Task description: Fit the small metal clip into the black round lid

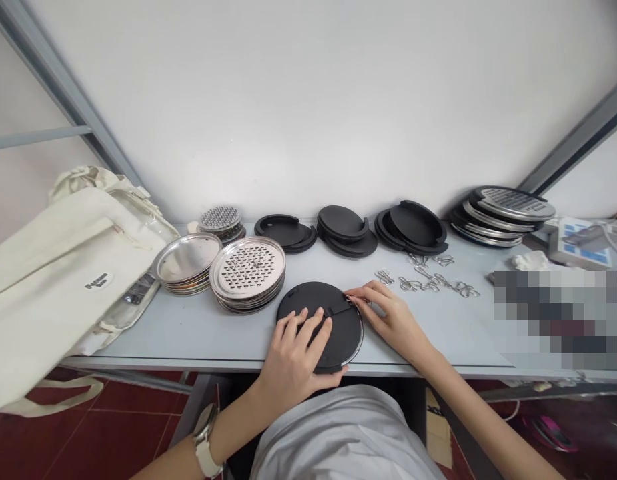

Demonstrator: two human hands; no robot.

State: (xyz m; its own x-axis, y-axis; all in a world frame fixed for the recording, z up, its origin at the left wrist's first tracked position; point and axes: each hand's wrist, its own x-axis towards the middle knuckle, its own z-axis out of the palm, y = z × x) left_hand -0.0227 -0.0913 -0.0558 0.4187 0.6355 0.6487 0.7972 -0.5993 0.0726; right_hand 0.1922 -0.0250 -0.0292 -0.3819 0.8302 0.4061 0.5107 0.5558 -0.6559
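Observation:
A black round plastic holder (313,295) lies at the front of the table, with a silvery rim showing along its right edge. My left hand (295,357) steadies it, fingers spread over the top and thumb at the front edge. At the holder's upper right edge, my right hand (388,317) pinches a small metal wire clip, mostly hidden by the fingers. Loose bent wire clips (428,281) are scattered beyond the right hand. Left of the holder stands a stack of metal grater discs (248,270), the top one perforated.
More metal discs (188,260) and a small grater stack (221,219) stand to the left, by a cream bag (63,267). Black round holders (343,223) line the wall. Holders fitted with metal discs (513,203) are piled at right, near a white-and-blue box (578,243).

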